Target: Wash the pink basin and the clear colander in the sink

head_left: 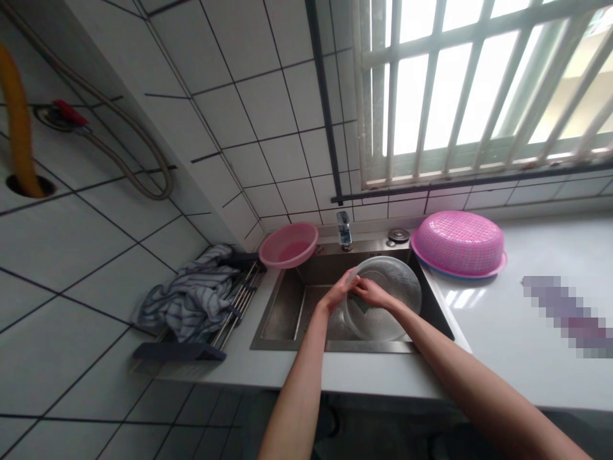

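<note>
A clear plastic bowl (390, 291) is tilted on its side over the steel sink (282, 313), its opening facing me. My left hand (338, 294) grips the bowl's left rim with curled fingers. My right hand (371, 292) reaches into the bowl, fingers closed against its inner wall; what it holds, if anything, is too small to make out. The tap (343, 230) stands just behind the bowl at the sink's back edge.
A pink basin (288, 245) sits at the sink's back left corner. An upturned pink perforated basket (458, 243) lies on the white counter (507, 332) to the right. A striped cloth (194, 297) is heaped on a drying rack (230, 313) to the left. Tiled wall and barred window behind.
</note>
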`<state>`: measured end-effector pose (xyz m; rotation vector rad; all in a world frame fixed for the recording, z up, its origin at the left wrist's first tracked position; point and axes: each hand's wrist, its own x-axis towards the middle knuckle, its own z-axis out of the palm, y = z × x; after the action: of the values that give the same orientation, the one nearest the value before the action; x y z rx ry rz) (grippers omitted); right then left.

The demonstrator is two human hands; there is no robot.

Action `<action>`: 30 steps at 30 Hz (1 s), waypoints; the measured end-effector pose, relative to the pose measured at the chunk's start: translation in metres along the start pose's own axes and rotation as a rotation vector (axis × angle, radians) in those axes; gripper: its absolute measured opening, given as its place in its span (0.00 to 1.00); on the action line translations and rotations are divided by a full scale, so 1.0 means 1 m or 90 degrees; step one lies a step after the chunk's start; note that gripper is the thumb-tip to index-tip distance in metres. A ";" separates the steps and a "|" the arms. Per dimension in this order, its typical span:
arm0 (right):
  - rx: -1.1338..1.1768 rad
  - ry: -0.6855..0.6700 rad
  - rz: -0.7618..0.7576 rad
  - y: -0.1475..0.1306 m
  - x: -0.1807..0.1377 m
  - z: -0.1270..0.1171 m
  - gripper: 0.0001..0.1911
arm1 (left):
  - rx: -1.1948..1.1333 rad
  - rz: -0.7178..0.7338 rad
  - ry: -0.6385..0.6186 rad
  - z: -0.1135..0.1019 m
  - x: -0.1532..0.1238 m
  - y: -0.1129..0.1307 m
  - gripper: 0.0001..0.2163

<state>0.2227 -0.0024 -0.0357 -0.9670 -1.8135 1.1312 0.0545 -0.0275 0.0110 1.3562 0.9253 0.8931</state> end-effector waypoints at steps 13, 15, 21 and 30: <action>-0.046 0.228 0.064 0.001 0.007 -0.025 0.15 | -0.019 -0.055 -0.019 0.001 0.001 0.001 0.38; -0.041 0.149 0.014 -0.004 0.005 -0.017 0.14 | -0.001 -0.036 -0.014 0.001 0.001 0.001 0.36; -0.063 0.400 0.105 -0.004 0.007 -0.040 0.18 | -0.044 -0.041 -0.003 0.004 0.000 0.004 0.38; -0.053 0.195 0.009 -0.015 0.002 -0.017 0.15 | 0.010 -0.043 -0.005 -0.001 0.001 -0.003 0.36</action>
<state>0.2345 0.0003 -0.0157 -1.1366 -1.6162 0.8663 0.0545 -0.0261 0.0082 1.3336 0.9678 0.8295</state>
